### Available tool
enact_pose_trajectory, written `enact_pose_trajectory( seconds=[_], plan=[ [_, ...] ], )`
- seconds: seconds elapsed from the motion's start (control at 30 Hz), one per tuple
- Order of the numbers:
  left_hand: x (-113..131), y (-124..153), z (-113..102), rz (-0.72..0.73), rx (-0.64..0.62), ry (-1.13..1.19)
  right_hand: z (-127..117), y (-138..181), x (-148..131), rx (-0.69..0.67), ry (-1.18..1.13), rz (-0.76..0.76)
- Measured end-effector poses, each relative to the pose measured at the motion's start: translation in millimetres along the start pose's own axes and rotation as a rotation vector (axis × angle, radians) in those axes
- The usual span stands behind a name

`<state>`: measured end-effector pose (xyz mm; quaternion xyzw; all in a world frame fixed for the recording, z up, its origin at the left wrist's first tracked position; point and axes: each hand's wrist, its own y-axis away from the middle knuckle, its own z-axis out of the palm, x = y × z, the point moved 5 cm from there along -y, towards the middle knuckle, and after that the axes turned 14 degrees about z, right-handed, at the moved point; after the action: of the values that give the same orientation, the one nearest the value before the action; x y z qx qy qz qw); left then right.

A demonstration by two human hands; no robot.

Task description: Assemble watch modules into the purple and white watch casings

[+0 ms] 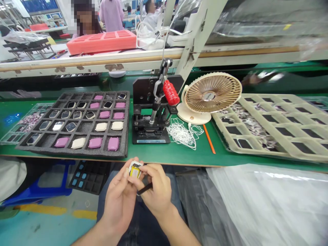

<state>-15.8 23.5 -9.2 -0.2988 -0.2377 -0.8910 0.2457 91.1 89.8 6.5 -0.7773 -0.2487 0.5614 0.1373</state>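
Note:
Just in front of the bench edge, my left hand (pixel 118 200) grips a small white watch case (pixel 132 164). Its open side faces up, showing a yellow-edged battery (pixel 135 172) and dark parts inside. My right hand (pixel 159 188) has its thumb and fingertips pinched at the case's right side. A slim black stick-like tool (pixel 145 189) lies across the right palm, held under the curled fingers; its exact kind is unclear. On the bench, a dark foam tray (pixel 123 143) bears purple and cream watch cases and dark-faced watch units.
A hand press (pixel 151 133) with a red handle (pixel 171 93) stands behind my hands. Right of it are a fan (pixel 210 97), tangled white cable (pixel 180 133), an orange stick (pixel 209 139) and pale compartment trays (pixel 261 102). Plastic sheeting (pixel 256 201) lies at lower right.

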Motion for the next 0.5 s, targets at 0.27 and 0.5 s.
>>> enact_pose_trajectory(
  seconds=[0.27,0.5],
  plan=[
    [-9,7,-1,0.049,-0.012,0.032,8,8,-5,0.061,-0.216,0.295],
    [-6,2,-6,0.063,-0.089,-0.083,4,4,9,-0.122,-0.417,0.642]
  ],
)
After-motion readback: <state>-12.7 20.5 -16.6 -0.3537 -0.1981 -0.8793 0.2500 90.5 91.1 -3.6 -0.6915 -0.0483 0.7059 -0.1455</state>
